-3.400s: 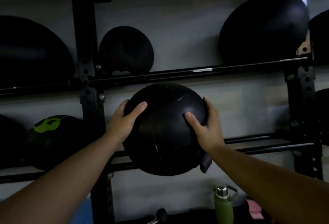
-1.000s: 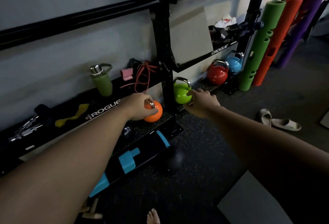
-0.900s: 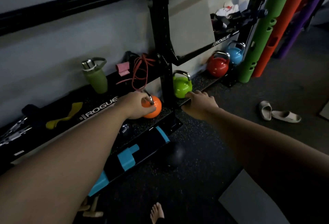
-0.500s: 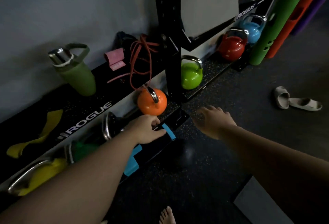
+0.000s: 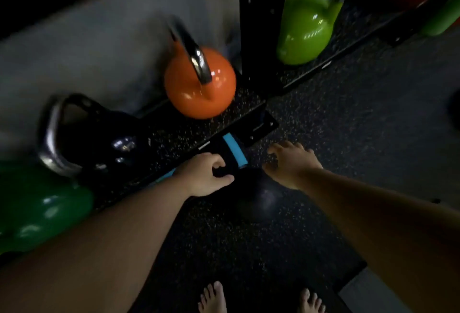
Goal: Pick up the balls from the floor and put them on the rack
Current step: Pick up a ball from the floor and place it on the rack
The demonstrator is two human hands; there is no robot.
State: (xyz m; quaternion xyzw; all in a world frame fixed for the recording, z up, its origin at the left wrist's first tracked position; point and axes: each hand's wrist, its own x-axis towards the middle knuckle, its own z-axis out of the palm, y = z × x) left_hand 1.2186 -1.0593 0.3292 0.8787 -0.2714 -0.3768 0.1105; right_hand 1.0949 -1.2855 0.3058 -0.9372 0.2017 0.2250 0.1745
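Reaching low-centre for dark round rubber ball (image 5: 258,198) on speckled black floor (image 5: 348,138); left hand (image 5: 204,175) and right hand (image 5: 291,163) spread, empty. Cup both sides evenly, clear of orange kettlebell (image 5: 199,83).

Dark speckled rubber floor (image 5: 348,138); black ball (image 5: 261,198) lies on it near centre, bare feet (image 5: 214,297) nearest, grey mat (image 5: 373,292) right.
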